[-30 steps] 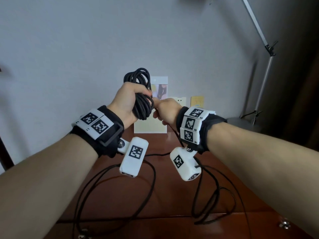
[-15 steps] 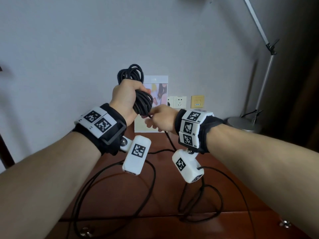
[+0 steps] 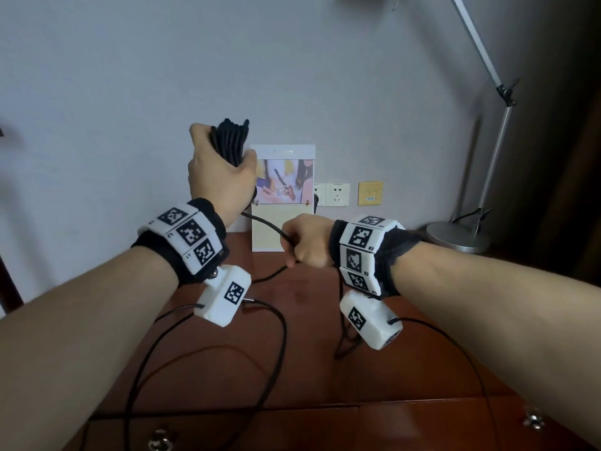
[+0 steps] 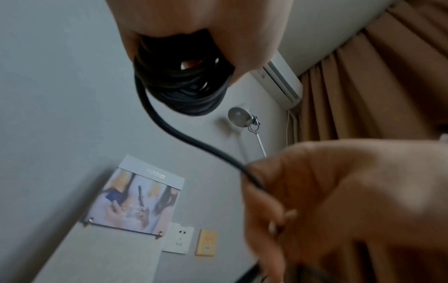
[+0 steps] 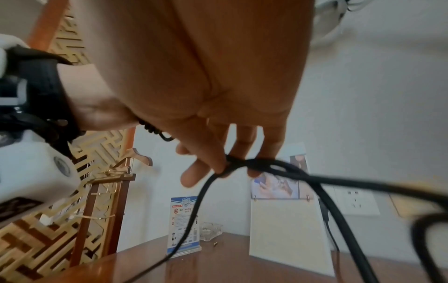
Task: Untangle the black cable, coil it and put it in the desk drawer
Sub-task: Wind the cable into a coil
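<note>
My left hand (image 3: 221,177) is raised in front of the wall and grips a coiled bundle of the black cable (image 3: 231,141). One strand (image 3: 265,224) runs down from the bundle to my right hand (image 3: 307,242), whose curled fingers hold it lower and to the right, above the desk (image 3: 292,369). The left wrist view shows the coil (image 4: 184,86) inside the fist. In the right wrist view the fingertips (image 5: 218,164) pinch the cable (image 5: 315,181), which trails down to the desk. The drawer front (image 3: 390,428) with its knob (image 3: 531,419) lies along the near edge, closed.
A picture stand (image 3: 283,196) leans against the wall behind my hands, with wall sockets (image 3: 336,194) beside it. A lamp base (image 3: 458,237) sits at the back right. A sign holder (image 5: 185,226) and a glass ashtray (image 5: 211,229) stand at the back left. Thin camera wires (image 3: 276,336) loop over the desk.
My left hand has lifted and turned with the coil. My right hand has dropped away from it, stretching a strand between them. The loose loop on the desk's right has shrunk.
</note>
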